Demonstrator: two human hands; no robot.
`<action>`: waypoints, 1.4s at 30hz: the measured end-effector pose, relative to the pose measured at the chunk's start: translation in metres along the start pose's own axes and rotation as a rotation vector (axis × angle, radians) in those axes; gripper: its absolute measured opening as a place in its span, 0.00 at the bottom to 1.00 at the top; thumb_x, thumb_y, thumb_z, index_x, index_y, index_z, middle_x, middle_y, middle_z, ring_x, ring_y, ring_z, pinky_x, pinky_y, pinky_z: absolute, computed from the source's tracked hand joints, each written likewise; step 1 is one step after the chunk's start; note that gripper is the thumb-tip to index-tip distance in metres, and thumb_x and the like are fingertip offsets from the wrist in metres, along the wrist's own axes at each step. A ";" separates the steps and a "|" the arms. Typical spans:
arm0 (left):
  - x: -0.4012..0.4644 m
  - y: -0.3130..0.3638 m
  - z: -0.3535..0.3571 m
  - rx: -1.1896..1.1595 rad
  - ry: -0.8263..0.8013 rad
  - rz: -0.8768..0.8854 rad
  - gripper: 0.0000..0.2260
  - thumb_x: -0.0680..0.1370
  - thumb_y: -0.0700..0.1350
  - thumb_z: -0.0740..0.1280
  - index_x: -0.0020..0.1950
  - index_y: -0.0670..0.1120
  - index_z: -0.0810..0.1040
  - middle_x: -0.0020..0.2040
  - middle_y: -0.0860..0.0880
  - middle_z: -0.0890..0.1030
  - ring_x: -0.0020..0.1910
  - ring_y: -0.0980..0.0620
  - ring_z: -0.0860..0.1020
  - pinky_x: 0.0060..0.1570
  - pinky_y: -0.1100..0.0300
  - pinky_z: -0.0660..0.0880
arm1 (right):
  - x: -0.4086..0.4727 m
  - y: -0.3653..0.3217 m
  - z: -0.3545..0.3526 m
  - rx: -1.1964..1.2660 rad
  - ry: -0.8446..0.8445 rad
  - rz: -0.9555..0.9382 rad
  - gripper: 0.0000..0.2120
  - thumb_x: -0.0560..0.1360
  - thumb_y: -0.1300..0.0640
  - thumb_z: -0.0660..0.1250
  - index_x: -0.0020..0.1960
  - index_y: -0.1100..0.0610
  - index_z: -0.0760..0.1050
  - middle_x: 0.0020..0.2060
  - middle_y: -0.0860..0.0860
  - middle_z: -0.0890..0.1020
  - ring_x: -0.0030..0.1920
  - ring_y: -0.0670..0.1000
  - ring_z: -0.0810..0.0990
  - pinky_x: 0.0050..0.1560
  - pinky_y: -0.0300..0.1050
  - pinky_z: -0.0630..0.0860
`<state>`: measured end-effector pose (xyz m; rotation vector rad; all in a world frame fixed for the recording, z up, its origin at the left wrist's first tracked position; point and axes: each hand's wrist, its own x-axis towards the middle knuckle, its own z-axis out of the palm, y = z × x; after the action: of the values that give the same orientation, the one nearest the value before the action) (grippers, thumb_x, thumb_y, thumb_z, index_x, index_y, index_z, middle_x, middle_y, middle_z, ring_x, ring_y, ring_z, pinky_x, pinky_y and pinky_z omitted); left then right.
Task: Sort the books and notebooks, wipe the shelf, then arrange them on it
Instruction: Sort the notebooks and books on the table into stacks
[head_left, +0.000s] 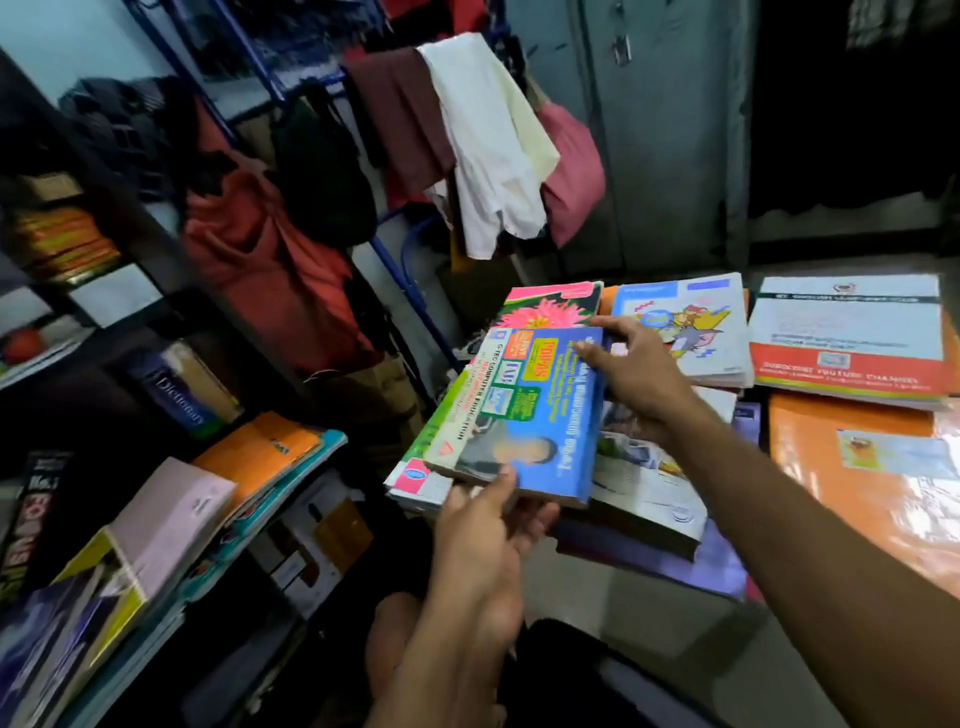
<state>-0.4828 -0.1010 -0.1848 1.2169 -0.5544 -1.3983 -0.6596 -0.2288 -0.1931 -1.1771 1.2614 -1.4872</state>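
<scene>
A thick blue book (540, 415) lies on top of a pink-and-green flower-cover book (550, 306) in a pile on the floor. My left hand (488, 525) grips the blue book's near edge, thumb on the cover and fingers underneath. My right hand (634, 374) rests on its far right corner with fingers spread. More books lie beside the pile: a cartoon-cover notebook (691, 332), a white-and-red book (852, 338) and an orange notebook (872, 467). The dark shelf (156, 249) at left holds a dictionary (182, 395) and a slanted stack of books (208, 499).
Clothes (483, 140) hang over a blue metal rack (405, 280) behind the pile. A grey metal cupboard (670, 130) stands at the back right. An open magazine (649, 483) lies under the blue book's right side. My knee (389, 639) is at the bottom centre.
</scene>
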 end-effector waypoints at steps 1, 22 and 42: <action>0.008 0.008 -0.010 0.008 0.027 0.030 0.07 0.81 0.34 0.65 0.55 0.43 0.78 0.42 0.45 0.86 0.35 0.50 0.83 0.30 0.59 0.80 | -0.004 0.003 0.012 -0.023 -0.051 -0.011 0.25 0.77 0.53 0.74 0.72 0.55 0.72 0.66 0.52 0.79 0.60 0.52 0.81 0.60 0.52 0.79; 0.023 0.095 -0.288 0.761 0.836 0.811 0.15 0.77 0.60 0.64 0.43 0.50 0.80 0.36 0.53 0.84 0.38 0.51 0.82 0.41 0.50 0.79 | -0.137 -0.024 0.260 -0.514 -0.915 -0.356 0.12 0.75 0.49 0.74 0.55 0.51 0.77 0.46 0.47 0.83 0.46 0.45 0.82 0.53 0.46 0.80; -0.018 0.072 -0.455 1.145 0.964 0.550 0.35 0.77 0.69 0.63 0.81 0.64 0.54 0.78 0.43 0.68 0.74 0.43 0.68 0.72 0.45 0.60 | -0.194 -0.002 0.502 -0.915 -0.862 -0.621 0.25 0.79 0.35 0.62 0.58 0.57 0.74 0.54 0.56 0.83 0.57 0.60 0.79 0.62 0.54 0.67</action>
<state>-0.0527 0.0373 -0.2765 2.1774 -0.9013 0.1775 -0.1288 -0.1429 -0.1900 -2.6214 0.9575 -0.5025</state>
